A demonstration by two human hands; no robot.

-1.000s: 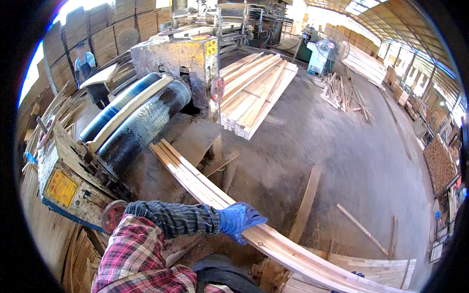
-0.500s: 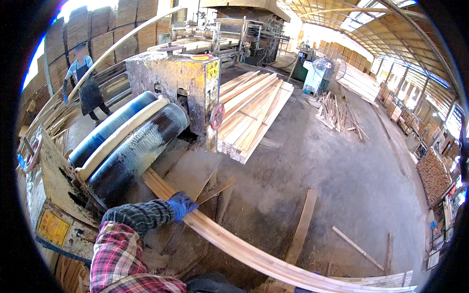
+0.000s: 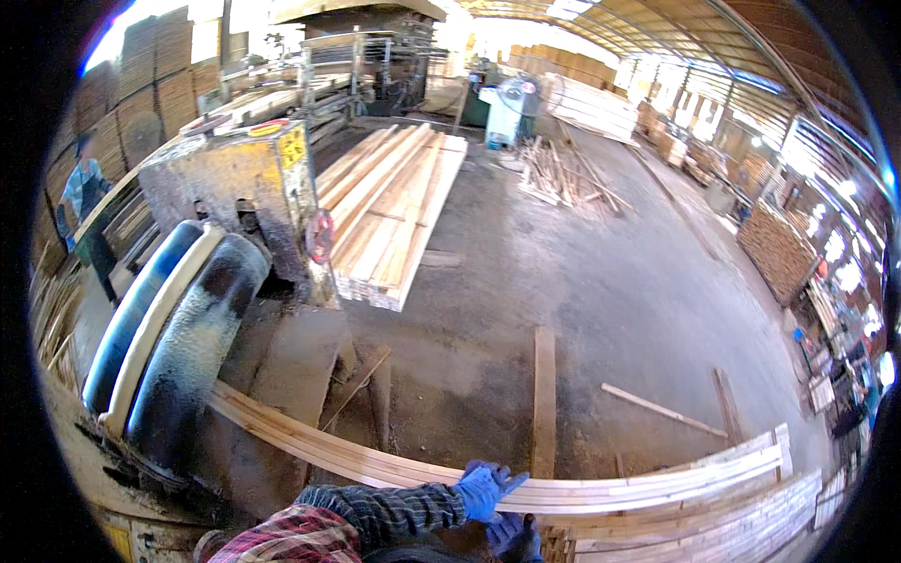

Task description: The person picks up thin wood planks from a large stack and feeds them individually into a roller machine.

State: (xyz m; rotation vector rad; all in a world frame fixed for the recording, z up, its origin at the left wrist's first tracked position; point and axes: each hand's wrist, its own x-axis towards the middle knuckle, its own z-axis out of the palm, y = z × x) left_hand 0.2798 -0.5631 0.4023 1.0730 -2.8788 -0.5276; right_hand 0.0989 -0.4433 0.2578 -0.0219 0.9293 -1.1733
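Several long, narrow wooden boards [image 3: 357, 460] lie side by side, running from beside the rollers at the left to a pile of pale boards [image 3: 694, 530] at the lower right. My left hand [image 3: 481, 491], in a blue glove, rests on these boards near their middle, its fingers stretched out to the right. Just below it, at the boards' near edge, is my right hand [image 3: 513, 537], also gloved in blue with a dark patch. Its fingers are partly hidden, so its grip is unclear. Dark, wet-looking rollers [image 3: 197, 338] with a cream-coloured bar between them stand at the left.
A worn yellow-and-grey machine housing [image 3: 230, 192] with a red handwheel [image 3: 320, 235] holds the rollers' far end. Behind it lies a board stack [image 3: 399, 211]. Loose planks [image 3: 544, 403] and a scrap heap [image 3: 568, 174] lie on the floor. Another person [image 3: 84, 202] stands far left.
My left hand has moved right along the boards, away from the rollers. My right hand has come into view. The view has swung right, shifting the machine leftward.
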